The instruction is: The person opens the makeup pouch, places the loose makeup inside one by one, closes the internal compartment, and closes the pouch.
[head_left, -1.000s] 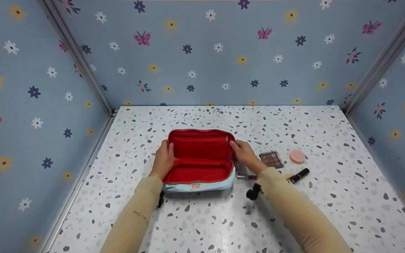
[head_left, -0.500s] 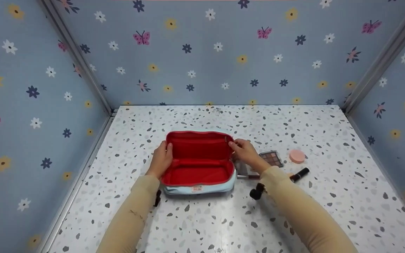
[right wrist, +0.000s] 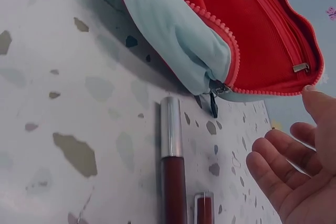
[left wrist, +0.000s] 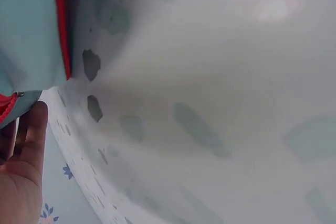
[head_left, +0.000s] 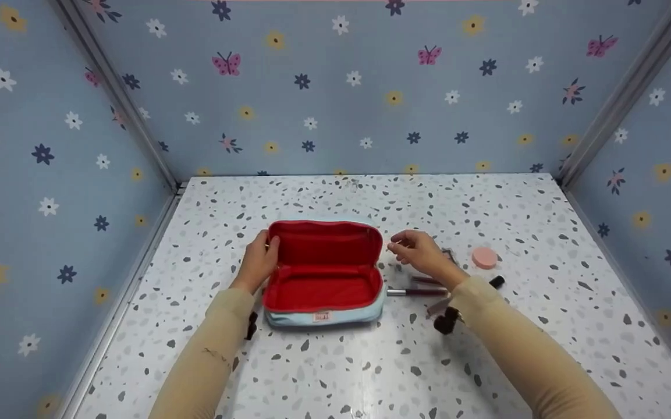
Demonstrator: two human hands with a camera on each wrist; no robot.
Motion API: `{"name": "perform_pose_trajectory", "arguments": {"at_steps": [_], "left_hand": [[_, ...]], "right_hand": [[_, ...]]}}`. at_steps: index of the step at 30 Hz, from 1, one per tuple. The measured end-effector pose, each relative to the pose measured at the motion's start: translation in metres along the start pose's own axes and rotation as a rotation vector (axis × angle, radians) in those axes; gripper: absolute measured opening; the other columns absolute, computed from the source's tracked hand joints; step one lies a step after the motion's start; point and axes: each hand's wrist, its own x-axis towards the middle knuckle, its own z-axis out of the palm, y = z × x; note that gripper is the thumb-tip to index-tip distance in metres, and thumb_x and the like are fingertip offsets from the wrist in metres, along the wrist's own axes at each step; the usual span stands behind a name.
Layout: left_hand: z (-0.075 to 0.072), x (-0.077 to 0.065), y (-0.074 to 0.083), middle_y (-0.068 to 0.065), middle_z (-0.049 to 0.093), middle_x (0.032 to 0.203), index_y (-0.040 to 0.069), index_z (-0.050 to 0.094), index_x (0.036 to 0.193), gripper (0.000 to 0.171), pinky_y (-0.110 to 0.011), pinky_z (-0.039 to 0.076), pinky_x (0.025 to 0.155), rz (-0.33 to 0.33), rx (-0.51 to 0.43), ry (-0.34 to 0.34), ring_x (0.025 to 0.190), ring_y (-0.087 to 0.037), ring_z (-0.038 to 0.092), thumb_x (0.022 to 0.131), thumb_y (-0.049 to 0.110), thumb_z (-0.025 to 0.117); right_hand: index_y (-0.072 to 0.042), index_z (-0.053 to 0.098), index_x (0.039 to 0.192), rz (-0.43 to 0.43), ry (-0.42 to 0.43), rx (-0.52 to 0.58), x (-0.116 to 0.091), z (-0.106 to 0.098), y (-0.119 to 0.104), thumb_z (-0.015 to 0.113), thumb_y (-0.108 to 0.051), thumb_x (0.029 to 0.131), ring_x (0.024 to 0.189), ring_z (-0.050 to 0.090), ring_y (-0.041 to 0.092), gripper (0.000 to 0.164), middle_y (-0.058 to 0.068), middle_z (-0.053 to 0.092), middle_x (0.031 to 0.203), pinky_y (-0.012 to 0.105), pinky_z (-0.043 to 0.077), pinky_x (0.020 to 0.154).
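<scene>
A light-blue makeup bag [head_left: 323, 317] with a red lining stands unzipped on the table, its lid raised at the back. My left hand [head_left: 256, 262] grips the lid's left edge, thumb inside and fingers behind. To the right of the lid, my right hand [head_left: 425, 256] is held a little apart from it, fingers loosely bent around nothing. The right wrist view shows a zipper pull [right wrist: 301, 67] inside the lid, near the thumb. Below that hand lies a dark-red lip gloss tube [right wrist: 174, 182] with a silver end, beside a second small tube [right wrist: 205, 208].
A pink round compact [head_left: 485, 258] lies to the right. The eyeshadow palette [head_left: 448, 254] is mostly hidden by the right hand. A black-capped item [head_left: 444, 323] and a black cap [head_left: 496, 283] show beside the right sleeve. Another black item [head_left: 251, 326] sits by the left sleeve.
My right hand has let go of the lid's right edge and moved slightly right. The bag has shifted a little toward me, with my left hand still holding it.
</scene>
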Motion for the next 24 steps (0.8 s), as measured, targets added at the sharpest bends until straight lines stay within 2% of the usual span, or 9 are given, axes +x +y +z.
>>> {"name": "perform_pose_trajectory", "arguments": {"at_steps": [5, 8, 12, 17, 20, 24], "left_hand": [[-0.006, 0.000, 0.000, -0.020, 0.072, 0.115, 0.000, 0.062, 0.130, 0.031, -0.032, 0.057, 0.085, 0.006, 0.007, -0.031, 0.101, -0.028, 0.069, 0.116, 0.022, 0.045], [-0.007, 0.000, 0.000, -0.020, 0.072, 0.115, 0.001, 0.062, 0.129, 0.030, -0.036, 0.058, 0.088, 0.008, 0.008, -0.042, 0.102, -0.028, 0.069, 0.116, 0.022, 0.045], [-0.008, 0.000, 0.000, -0.021, 0.073, 0.115, 0.001, 0.062, 0.127, 0.029, -0.038, 0.059, 0.090, 0.011, 0.009, -0.048, 0.104, -0.030, 0.070, 0.116, 0.022, 0.045], [-0.008, 0.000, -0.001, -0.021, 0.073, 0.115, 0.000, 0.063, 0.125, 0.028, -0.039, 0.059, 0.090, 0.018, 0.017, -0.033, 0.104, -0.031, 0.070, 0.116, 0.021, 0.046], [-0.008, -0.001, -0.001, -0.022, 0.073, 0.116, -0.001, 0.062, 0.126, 0.028, -0.040, 0.059, 0.091, 0.021, 0.020, -0.032, 0.105, -0.033, 0.071, 0.116, 0.020, 0.045], [-0.009, -0.002, 0.000, -0.023, 0.072, 0.122, -0.001, 0.060, 0.132, 0.032, -0.043, 0.060, 0.096, 0.007, 0.020, -0.028, 0.110, -0.033, 0.070, 0.117, 0.021, 0.043]], "right_hand": [[0.010, 0.067, 0.133, -0.037, -0.017, -0.092, -0.010, -0.009, 0.005, 0.073, -0.019, 0.105, 0.090, 0.069, 0.015, 0.041, 0.020, 0.077, 0.113, 0.024, 0.058, 0.079], [0.010, 0.069, 0.132, -0.079, -0.024, -0.146, -0.015, -0.014, 0.009, 0.077, -0.017, 0.102, 0.093, 0.071, 0.018, 0.041, 0.020, 0.078, 0.111, 0.026, 0.058, 0.083], [0.009, 0.069, 0.133, -0.081, -0.053, -0.198, -0.023, -0.016, 0.012, 0.080, -0.015, 0.099, 0.096, 0.072, 0.022, 0.043, 0.019, 0.078, 0.108, 0.028, 0.058, 0.085], [0.003, 0.072, 0.131, -0.073, -0.101, -0.306, -0.033, -0.016, 0.015, 0.083, -0.015, 0.095, 0.091, 0.068, 0.017, 0.043, 0.010, 0.077, 0.102, 0.029, 0.057, 0.082], [-0.001, 0.075, 0.128, -0.090, -0.129, -0.376, -0.039, -0.014, 0.018, 0.085, -0.015, 0.093, 0.087, 0.065, 0.014, 0.039, 0.006, 0.076, 0.098, 0.030, 0.055, 0.079], [-0.001, 0.078, 0.123, -0.129, -0.154, -0.421, -0.044, -0.012, 0.023, 0.087, -0.013, 0.091, 0.081, 0.062, 0.012, 0.036, 0.005, 0.075, 0.092, 0.030, 0.054, 0.076]]}}
